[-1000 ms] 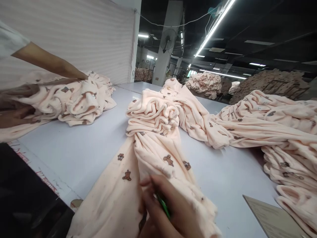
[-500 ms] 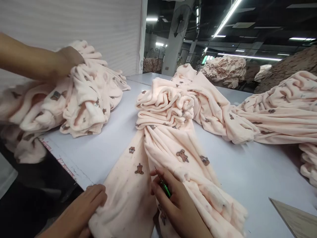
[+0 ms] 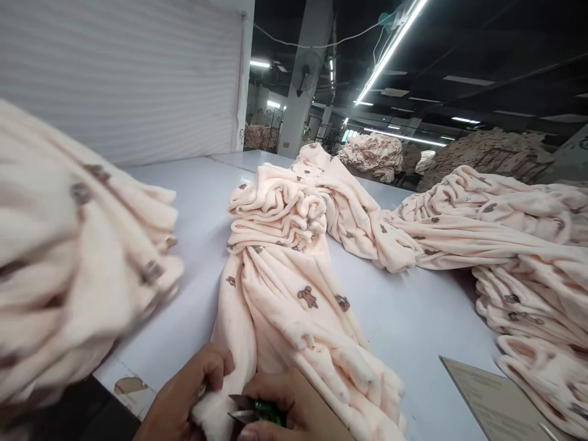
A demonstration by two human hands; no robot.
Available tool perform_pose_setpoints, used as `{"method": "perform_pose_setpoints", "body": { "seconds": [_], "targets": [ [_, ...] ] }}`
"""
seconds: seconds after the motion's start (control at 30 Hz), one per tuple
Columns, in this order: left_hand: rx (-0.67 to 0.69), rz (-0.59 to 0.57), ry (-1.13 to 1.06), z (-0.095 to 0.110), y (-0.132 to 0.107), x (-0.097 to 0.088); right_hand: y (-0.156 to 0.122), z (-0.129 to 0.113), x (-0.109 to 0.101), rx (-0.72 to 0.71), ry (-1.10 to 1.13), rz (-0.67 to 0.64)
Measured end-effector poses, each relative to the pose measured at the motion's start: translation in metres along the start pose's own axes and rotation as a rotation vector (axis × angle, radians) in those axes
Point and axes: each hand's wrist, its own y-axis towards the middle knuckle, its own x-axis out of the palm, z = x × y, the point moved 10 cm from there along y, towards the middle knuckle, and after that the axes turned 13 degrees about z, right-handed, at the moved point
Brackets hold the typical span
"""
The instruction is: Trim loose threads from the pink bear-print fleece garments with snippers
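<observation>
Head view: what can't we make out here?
All in the head view:
- Handle of the green snips: mostly covered by the right hand.
- Left hand: wrist cut off by the bottom edge; some fingertips hidden behind the peach cloth.
- Bundle at left: blurred and cut off by the left edge; whatever holds it isn't visible.
- Print on the brown sheet: too faint and small to read.
</observation>
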Motion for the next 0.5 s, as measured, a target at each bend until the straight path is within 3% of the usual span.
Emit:
{"method": "perform_pose_setpoints", "body": {
  "seconds": [0.3,0.5],
  "targets": [
    [0.165,0.126,0.078,0.024,0.002,-0.009,0.002,-0.003,0.004,0.033,-0.074,0.006],
    [0.140,0.112,-0.010,0.015,-0.002,-0.004,0.003,-0.004,0.006,0.074,-0.074,0.019]
  ]
}}
